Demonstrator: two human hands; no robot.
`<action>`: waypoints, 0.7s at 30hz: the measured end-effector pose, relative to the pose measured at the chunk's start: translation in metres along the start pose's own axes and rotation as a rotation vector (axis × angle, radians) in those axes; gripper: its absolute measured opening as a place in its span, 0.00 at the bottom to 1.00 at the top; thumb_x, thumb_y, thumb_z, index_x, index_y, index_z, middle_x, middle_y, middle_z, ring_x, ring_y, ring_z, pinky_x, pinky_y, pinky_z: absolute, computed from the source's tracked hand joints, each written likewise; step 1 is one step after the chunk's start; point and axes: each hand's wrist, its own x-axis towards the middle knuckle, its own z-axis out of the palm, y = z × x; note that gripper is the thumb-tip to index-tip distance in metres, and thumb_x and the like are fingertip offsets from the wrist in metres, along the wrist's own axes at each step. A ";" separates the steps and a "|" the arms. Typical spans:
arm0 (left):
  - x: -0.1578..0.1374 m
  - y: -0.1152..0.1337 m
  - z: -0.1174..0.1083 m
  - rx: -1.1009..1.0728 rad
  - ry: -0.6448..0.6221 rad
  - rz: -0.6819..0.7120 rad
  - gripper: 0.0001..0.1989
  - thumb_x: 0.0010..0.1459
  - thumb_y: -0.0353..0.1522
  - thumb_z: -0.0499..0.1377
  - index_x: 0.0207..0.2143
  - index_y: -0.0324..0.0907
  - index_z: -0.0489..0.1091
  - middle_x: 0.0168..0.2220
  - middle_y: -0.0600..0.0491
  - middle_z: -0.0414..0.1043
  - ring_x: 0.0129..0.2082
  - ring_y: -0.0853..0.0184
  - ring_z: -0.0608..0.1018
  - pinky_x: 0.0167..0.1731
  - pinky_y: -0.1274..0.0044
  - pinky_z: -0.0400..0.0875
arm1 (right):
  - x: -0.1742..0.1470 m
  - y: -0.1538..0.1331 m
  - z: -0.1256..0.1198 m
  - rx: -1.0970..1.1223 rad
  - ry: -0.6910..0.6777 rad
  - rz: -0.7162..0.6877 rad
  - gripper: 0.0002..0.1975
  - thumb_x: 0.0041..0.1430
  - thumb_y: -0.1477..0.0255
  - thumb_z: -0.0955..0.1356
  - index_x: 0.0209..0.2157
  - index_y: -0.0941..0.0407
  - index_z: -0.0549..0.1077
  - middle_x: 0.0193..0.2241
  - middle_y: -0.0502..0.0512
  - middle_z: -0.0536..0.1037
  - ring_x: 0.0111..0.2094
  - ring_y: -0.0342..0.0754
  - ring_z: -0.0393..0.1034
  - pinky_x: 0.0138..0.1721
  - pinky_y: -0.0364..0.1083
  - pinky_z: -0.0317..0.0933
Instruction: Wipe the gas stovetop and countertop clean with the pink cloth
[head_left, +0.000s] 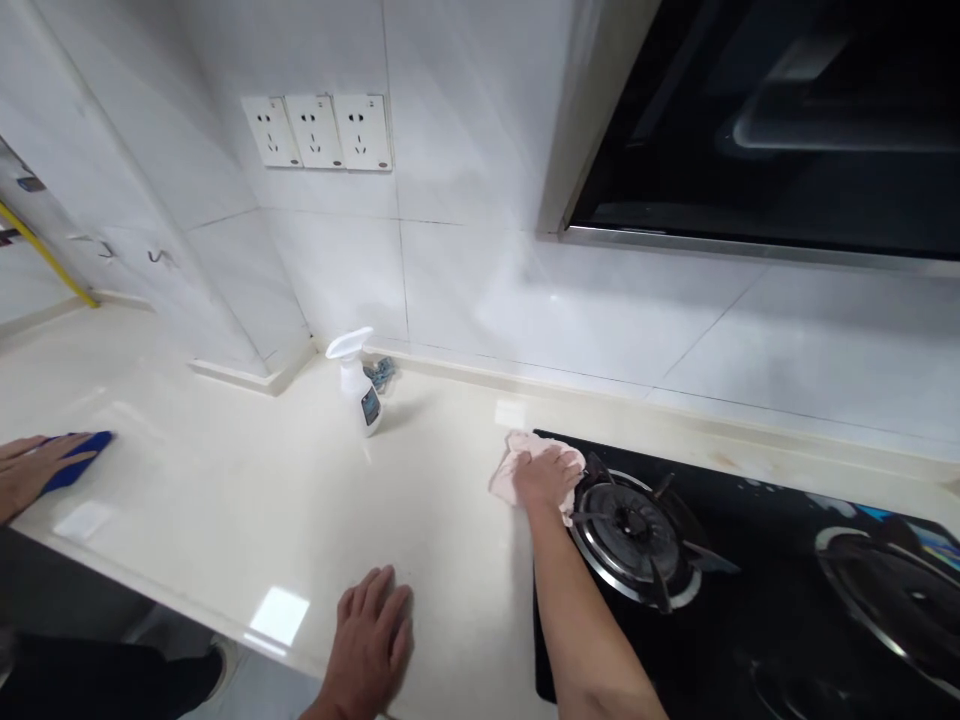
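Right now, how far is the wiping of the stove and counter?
The pale counter already looks glossy. In hand: the right hand presses a pink cloth at the left edge of the black stove; the left hand rests flat on the counter. The burners seem not yet reached.

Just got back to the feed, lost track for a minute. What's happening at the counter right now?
The person's right hand presses a pink cloth on the counter at the left edge of the black hob, beside the near burner. Their left hand lies flat on the counter's front edge. At far left, another person's hand rests on a blue cloth. A spray bottle stands by the wall.
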 end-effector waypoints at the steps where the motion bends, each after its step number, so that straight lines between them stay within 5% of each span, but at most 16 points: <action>1: -0.001 -0.001 0.002 -0.002 0.006 0.002 0.17 0.62 0.33 0.56 0.53 0.49 0.72 0.59 0.44 0.71 0.59 0.53 0.70 0.55 0.60 0.63 | 0.009 -0.002 -0.001 -0.013 -0.005 -0.001 0.39 0.65 0.61 0.57 0.65 0.79 0.53 0.66 0.91 0.48 0.68 0.76 0.42 0.62 0.71 0.40; 6: -0.008 -0.006 0.013 -0.011 0.039 0.031 0.19 0.61 0.33 0.56 0.55 0.49 0.71 0.60 0.43 0.70 0.61 0.51 0.69 0.54 0.58 0.63 | 0.049 -0.008 -0.011 -0.079 -0.045 -0.080 0.37 0.63 0.58 0.63 0.62 0.73 0.61 0.65 0.86 0.54 0.65 0.74 0.48 0.62 0.67 0.42; 10: -0.010 -0.009 0.018 0.020 0.030 0.044 0.22 0.62 0.34 0.56 0.58 0.49 0.69 0.61 0.43 0.69 0.61 0.52 0.68 0.54 0.59 0.63 | 0.043 -0.011 -0.013 -0.133 -0.066 -0.181 0.31 0.66 0.61 0.61 0.62 0.69 0.64 0.65 0.81 0.55 0.67 0.70 0.47 0.63 0.64 0.41; 15: -0.008 -0.010 0.021 -0.002 0.092 0.051 0.19 0.61 0.34 0.55 0.54 0.47 0.72 0.59 0.41 0.70 0.60 0.51 0.69 0.53 0.58 0.61 | -0.028 0.003 -0.009 -0.190 -0.061 -0.274 0.30 0.65 0.68 0.62 0.65 0.69 0.62 0.68 0.76 0.55 0.71 0.68 0.40 0.67 0.62 0.38; 21: 0.000 -0.013 0.015 -0.056 0.036 -0.004 0.16 0.63 0.30 0.54 0.51 0.45 0.74 0.58 0.44 0.71 0.59 0.53 0.69 0.54 0.61 0.60 | -0.126 0.061 -0.013 -0.087 0.053 -0.639 0.26 0.65 0.70 0.61 0.62 0.61 0.66 0.67 0.67 0.61 0.71 0.62 0.43 0.67 0.63 0.47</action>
